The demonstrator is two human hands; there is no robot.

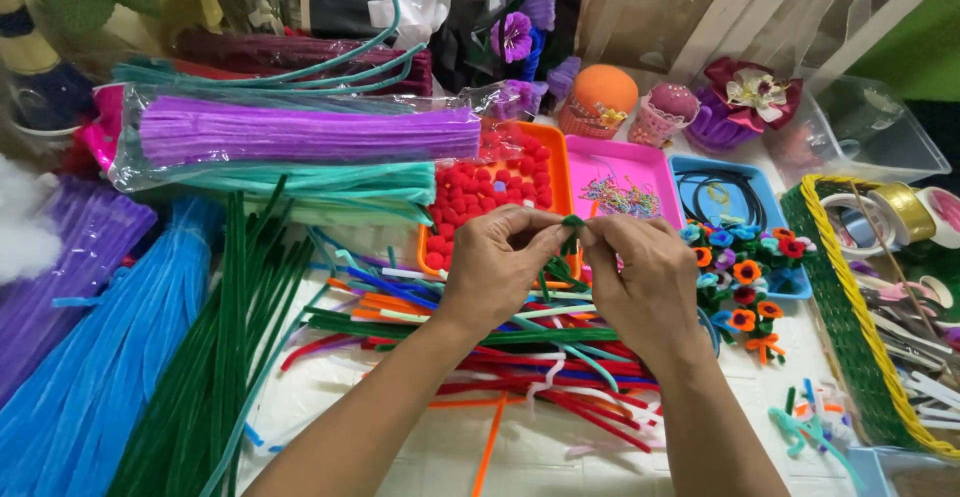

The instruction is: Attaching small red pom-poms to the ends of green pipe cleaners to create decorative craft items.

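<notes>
Over a white table point(420, 457) crowded with coloured stems and trays, both hands, the left hand point(497, 269) and the right hand point(645, 282), pinched a green pipe cleaner point(571, 225).

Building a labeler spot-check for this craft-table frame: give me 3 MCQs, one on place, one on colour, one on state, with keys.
1. Where is the orange tray of red pom-poms?
A. Just beyond the hands
B. Inside the green basket
C. On the blue stems at far left

2. What colour is the piece pinched between the hands?
A. Yellow
B. Dark green
C. White

3. How do the hands stand?
A. Both flat on the table
B. One holds scissors
C. Both raised, fingertips pinching one small piece

Key:
1 A: the tray lies right behind the left hand and right hand.
2 B: a dark green bit shows between the fingertips.
3 C: both hands meet at that piece, above the loose stems.
</notes>
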